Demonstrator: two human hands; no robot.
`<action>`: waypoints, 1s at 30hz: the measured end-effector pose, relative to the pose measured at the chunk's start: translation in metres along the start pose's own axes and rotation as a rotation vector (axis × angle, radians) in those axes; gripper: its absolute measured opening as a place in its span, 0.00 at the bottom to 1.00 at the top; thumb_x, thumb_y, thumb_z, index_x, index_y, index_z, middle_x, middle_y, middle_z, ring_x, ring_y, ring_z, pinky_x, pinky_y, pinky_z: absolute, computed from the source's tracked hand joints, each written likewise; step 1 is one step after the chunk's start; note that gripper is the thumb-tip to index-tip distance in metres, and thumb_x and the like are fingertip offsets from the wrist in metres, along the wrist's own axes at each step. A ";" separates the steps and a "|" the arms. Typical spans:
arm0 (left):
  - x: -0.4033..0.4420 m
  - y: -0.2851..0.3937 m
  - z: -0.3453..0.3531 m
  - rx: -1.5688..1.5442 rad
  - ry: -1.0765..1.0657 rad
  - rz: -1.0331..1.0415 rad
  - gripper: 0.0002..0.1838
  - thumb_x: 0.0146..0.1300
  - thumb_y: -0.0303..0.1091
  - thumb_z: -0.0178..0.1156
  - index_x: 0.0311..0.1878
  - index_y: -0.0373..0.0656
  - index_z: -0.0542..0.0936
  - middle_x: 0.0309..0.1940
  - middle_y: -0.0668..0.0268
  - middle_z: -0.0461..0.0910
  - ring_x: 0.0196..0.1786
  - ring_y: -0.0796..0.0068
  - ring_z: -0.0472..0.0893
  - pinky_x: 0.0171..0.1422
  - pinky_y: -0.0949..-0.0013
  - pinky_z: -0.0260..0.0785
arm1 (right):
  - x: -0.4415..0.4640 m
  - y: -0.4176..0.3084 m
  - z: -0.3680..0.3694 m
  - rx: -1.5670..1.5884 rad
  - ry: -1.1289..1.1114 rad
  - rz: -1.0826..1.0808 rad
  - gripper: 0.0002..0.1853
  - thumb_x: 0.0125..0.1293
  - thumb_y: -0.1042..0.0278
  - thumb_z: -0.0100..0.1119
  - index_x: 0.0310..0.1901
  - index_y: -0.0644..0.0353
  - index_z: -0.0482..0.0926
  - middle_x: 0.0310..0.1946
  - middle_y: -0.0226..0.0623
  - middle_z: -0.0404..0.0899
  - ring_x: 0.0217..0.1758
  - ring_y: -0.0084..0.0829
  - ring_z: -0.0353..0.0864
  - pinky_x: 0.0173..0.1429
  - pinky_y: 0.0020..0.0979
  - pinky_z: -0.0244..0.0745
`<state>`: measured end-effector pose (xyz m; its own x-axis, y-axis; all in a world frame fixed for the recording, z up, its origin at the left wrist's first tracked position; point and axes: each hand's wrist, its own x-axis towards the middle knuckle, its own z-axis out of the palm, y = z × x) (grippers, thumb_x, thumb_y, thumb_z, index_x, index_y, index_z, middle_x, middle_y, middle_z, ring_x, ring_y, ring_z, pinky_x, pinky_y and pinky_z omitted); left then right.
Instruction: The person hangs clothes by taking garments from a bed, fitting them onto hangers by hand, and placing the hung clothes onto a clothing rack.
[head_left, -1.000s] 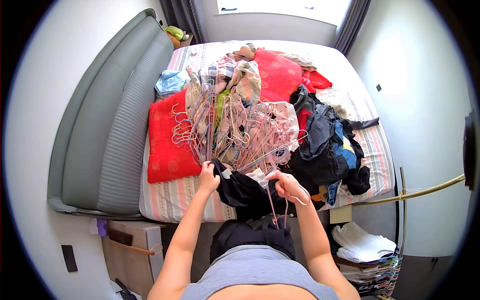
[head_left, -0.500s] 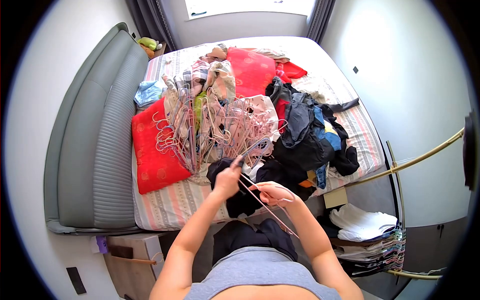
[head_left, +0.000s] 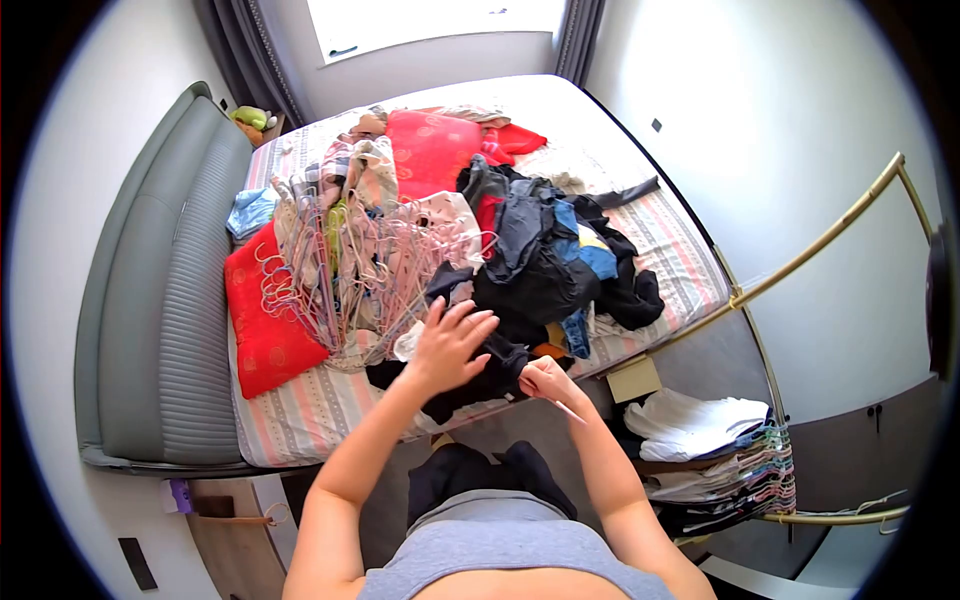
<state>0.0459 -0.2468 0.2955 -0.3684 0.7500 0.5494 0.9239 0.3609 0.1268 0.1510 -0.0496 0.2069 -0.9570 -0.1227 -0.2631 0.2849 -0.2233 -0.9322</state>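
My left hand (head_left: 452, 347) is open, its fingers spread over the dark clothes at the near side of the bed. My right hand (head_left: 546, 379) is closed on a thin pale pink clothes hanger (head_left: 570, 409), of which only a short length shows past the wrist. Dark fabric (head_left: 508, 355) reaches up to the right fingers; whether they also grip it I cannot tell. Beyond my left hand, a big tangle of pink, blue and white hangers (head_left: 375, 265) lies on patterned clothes. A pile of black and blue clothes (head_left: 540, 265) is heaped to the right.
Red cushions (head_left: 270, 325) (head_left: 432, 150) lie on the striped bed (head_left: 290, 430), beside a grey headboard (head_left: 150, 290). At the right stands a gold-coloured rail (head_left: 820, 237), with a row of hung clothes (head_left: 700, 430) low beside it and a cream box (head_left: 633, 381) near the bed.
My left hand has let go of the hanger and opened over the dark clothes. My right hand keeps the hanger and is now against dark fabric. The view has turned to the right.
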 end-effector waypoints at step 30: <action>0.076 0.205 0.139 -0.608 -0.064 0.015 0.08 0.54 0.36 0.61 0.38 0.49 0.80 0.23 0.66 0.78 0.24 0.64 0.78 0.26 0.67 0.68 | -0.156 0.060 -0.079 -0.425 1.032 -0.549 0.14 0.52 0.69 0.62 0.40 0.64 0.73 0.32 0.40 0.77 0.36 0.31 0.77 0.41 0.30 0.71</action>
<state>0.1928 -0.0390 0.2481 -0.3426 0.7914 0.5063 0.8155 -0.0170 0.5785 0.3132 0.0325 0.1720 -0.5950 0.7481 0.2938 -0.0227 0.3497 -0.9366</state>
